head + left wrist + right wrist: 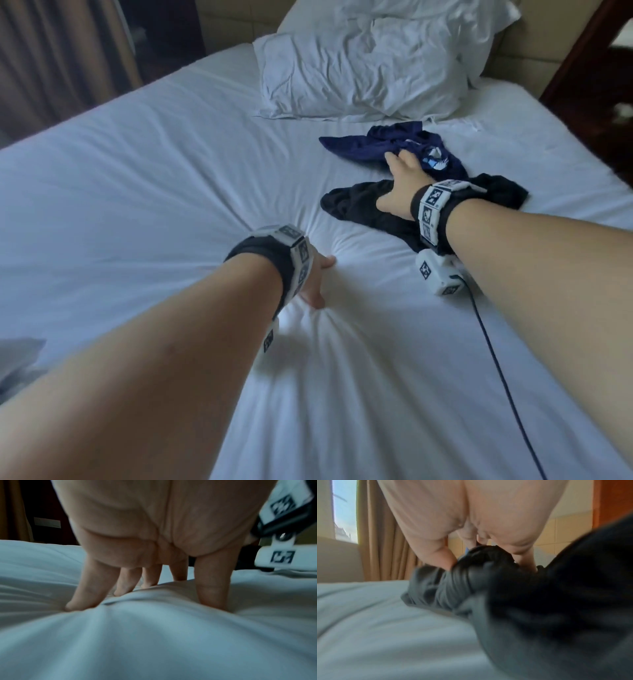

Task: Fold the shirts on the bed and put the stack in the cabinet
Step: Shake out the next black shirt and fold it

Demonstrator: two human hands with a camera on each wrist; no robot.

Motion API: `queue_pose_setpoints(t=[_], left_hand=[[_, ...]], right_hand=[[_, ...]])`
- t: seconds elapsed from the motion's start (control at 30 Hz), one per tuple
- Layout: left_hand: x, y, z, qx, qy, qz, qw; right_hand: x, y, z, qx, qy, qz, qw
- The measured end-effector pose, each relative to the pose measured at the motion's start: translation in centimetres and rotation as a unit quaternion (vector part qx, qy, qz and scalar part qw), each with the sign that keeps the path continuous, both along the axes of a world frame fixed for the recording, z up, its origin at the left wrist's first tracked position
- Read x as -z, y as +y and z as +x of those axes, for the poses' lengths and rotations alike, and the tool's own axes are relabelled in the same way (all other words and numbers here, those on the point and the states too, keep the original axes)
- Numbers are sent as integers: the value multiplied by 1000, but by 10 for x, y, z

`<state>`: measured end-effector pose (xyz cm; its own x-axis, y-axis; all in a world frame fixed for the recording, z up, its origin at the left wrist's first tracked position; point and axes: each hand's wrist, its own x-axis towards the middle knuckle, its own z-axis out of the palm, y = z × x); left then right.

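navy shirt (394, 147) and black shirt (363, 209), right of centre, both crumpled, none folded. right hand (402, 186) fingers gather cloth; left hand (313, 277) fingers spread, pressing sheet (171, 171). cabinet unseen.

Shirts (394, 171) on bed (171, 171), before pillows (359, 75)

Head overhead; wrists close, bed-level (171, 171)

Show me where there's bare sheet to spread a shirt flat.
Bare sheet runs from the left hand to the bed's curtain-side edge, and nearer, between both forearms. Crowded: right hand over the black shirt, navy shirt beyond, pillows behind them, cable alongside.
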<state>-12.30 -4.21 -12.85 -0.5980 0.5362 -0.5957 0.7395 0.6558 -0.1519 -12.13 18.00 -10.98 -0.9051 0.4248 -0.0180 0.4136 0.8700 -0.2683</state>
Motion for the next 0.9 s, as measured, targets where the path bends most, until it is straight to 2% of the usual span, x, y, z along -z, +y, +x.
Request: queue_pose_setpoints(t=[0.07, 0.13, 0.2, 0.27, 0.37, 0.47, 0.5, 0.6, 0.7, 0.73, 0.8, 0.9], left_hand=[[8, -3, 0, -32, -9, 18, 999], [3, -12, 11, -78, -30, 101, 991], [-10, -26, 33, -128, -34, 211, 969], [-33, -39, 61, -169, -42, 318, 932], [-100, -53, 95, -208, -41, 468, 858], [-193, -60, 123, -189, -42, 580, 791], [-224, -63, 136, -176, -46, 605, 775], [-305, -75, 183, -138, -49, 664, 733], [-363, -95, 240, -99, -78, 702, 701], [-379, -102, 259, -84, -87, 713, 691], [-407, -116, 298, -66, -110, 731, 671], [-441, -136, 356, -62, -158, 729, 663]], right_hand=[[-47, -8, 23, 20, 91, -31, 995], [-106, -17, 52, 36, 174, -62, 982], [-171, -23, 81, 51, 244, -99, 963], [-239, -32, 113, 44, 314, -139, 938], [-326, -48, 161, 13, 397, -203, 895], [-396, -76, 222, 9, 463, -285, 839], [-416, -93, 247, 18, 462, -292, 837], [-458, -130, 317, 20, 435, -311, 845], [-479, -157, 374, 4, 451, -377, 809], [-483, -165, 390, 1, 447, -385, 807], [-488, -181, 423, 1, 418, -350, 838], [-489, -203, 464, -15, 388, -276, 879]])
